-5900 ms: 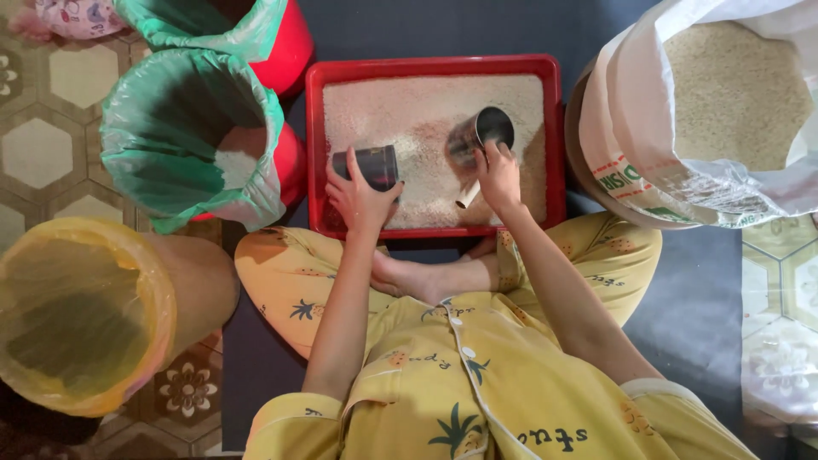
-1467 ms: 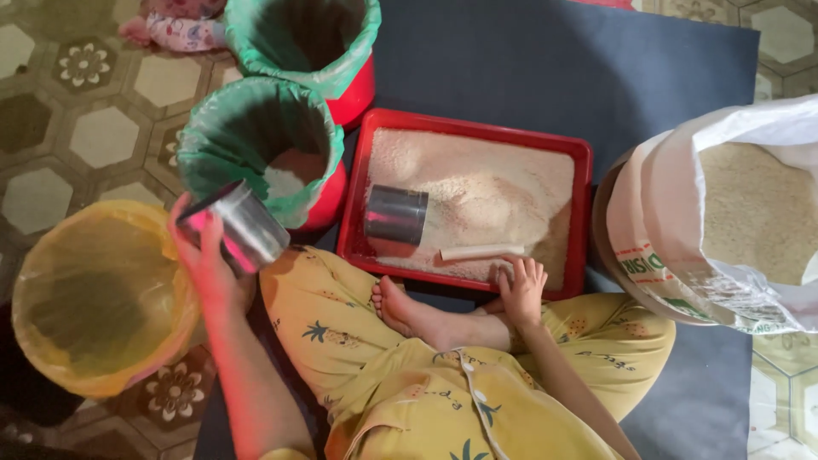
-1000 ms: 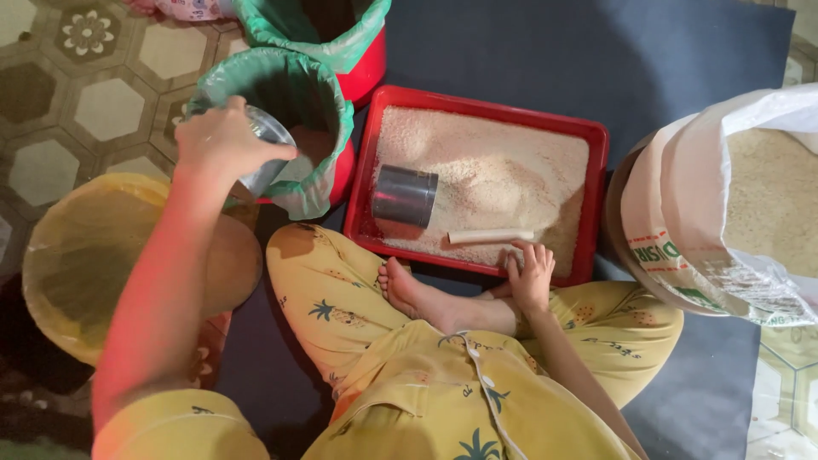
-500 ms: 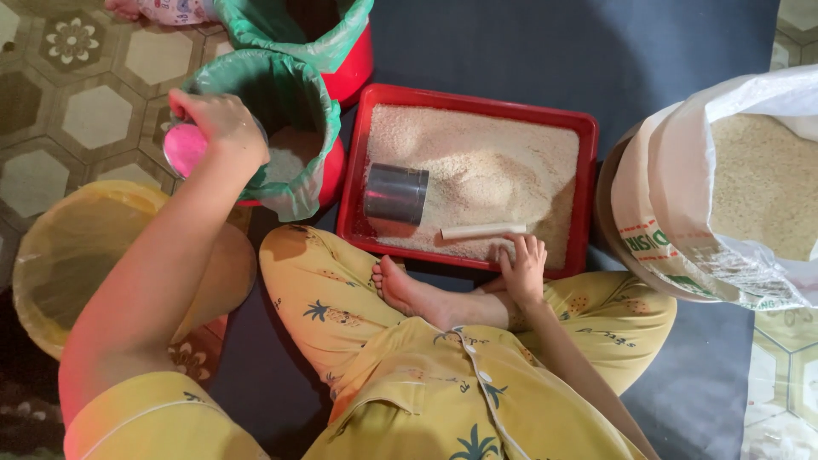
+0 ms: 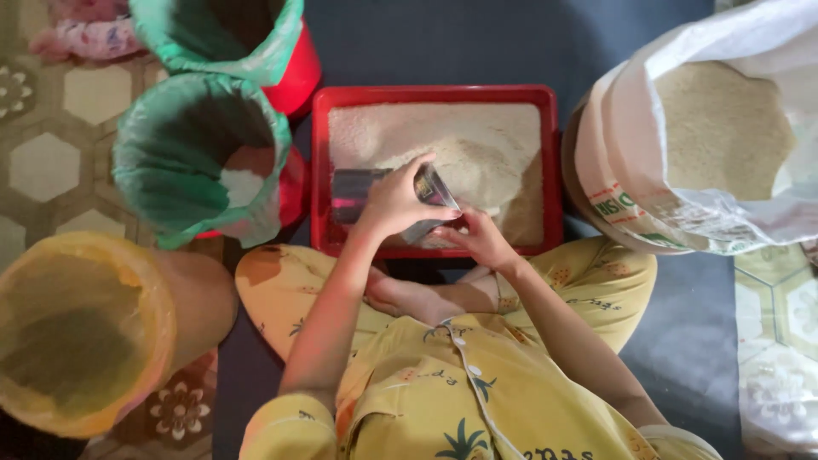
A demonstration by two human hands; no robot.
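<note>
Overhead view down onto a seated person in yellow patterned pyjamas (image 5: 477, 400), legs crossed on a dark blue mat (image 5: 477, 43).

At frame centre, left hand (image 5: 394, 204) wrapped around a shiny metal cup (image 5: 432, 194), fingers curled over its side, cup tilted with its mouth toward the right. Right hand (image 5: 479, 238) just below and right of the cup, fingers bent and touching its lower edge; whether gripping or only steadying, impossible to tell. A second metal cup (image 5: 351, 194) lying on its side directly left of the held one, partly hidden behind the left hand.

Both cups over the near edge of a red rectangular tray (image 5: 434, 92), upper centre of the frame, filled with pale rice heaped toward the middle.

To the left of the tray, a red bucket lined with a green plastic bag (image 5: 183, 170), a little white rice at its bottom. Above it, at the upper left, another green-lined red bucket (image 5: 256, 51). At the lower left, a tub lined with a yellow bag (image 5: 94, 332). At the right edge, a large white sack (image 5: 673, 187) open at the top and full of rice. Pink cloth (image 5: 85, 38) at the far upper left, on the patterned tile floor (image 5: 43, 162).
</note>
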